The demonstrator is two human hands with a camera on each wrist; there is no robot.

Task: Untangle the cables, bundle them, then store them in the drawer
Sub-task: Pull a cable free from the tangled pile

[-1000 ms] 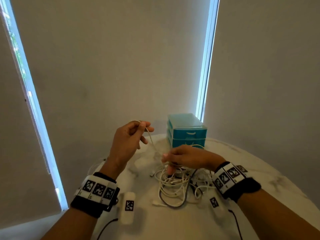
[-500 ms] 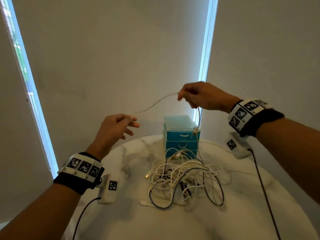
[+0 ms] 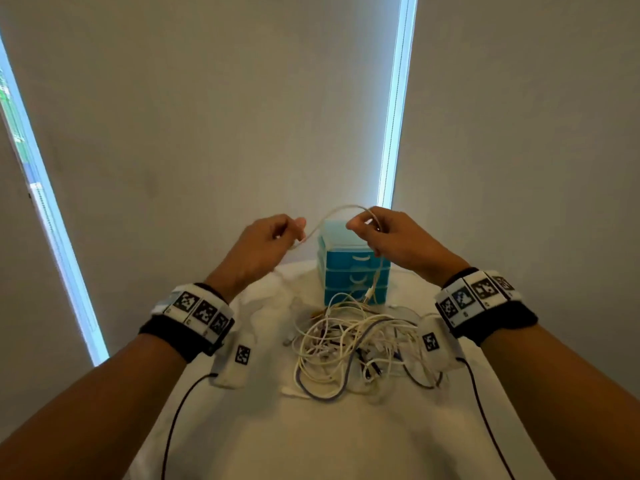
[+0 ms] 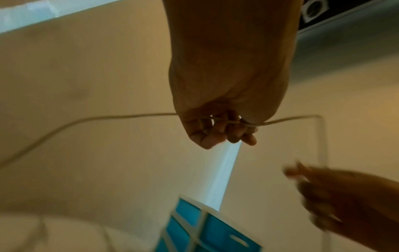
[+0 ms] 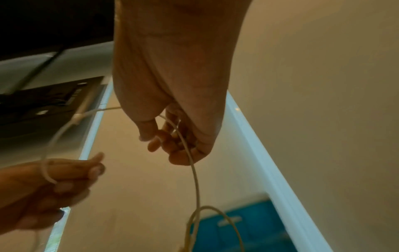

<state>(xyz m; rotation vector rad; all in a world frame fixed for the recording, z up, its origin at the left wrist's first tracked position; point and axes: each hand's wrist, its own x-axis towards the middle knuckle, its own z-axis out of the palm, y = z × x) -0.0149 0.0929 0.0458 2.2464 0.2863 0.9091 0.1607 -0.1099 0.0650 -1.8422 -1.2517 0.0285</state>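
Observation:
A thin white cable [image 3: 341,208] arcs between my two raised hands above the table. My left hand [image 3: 277,237] grips one part of it, the fingers curled round it [image 4: 218,126]. My right hand [image 3: 374,230] holds the cable too; from it the cable [image 5: 194,173] hangs down to the tangle. A heap of white and dark cables [image 3: 356,344] lies tangled on the white table [image 3: 311,438]. Behind it stands a small blue set of drawers [image 3: 349,268], all drawers closed.
Grey walls with narrow bright window strips [image 3: 394,109] rise behind the round table. The drawer unit stands at the table's far edge. Black leads [image 3: 180,410] run from my wrist cameras across the near table.
My right hand has come down and left from its high position, closing toward my left hand. The stretched cable now forms a short arc between them. Both hands sit higher than a second ago.

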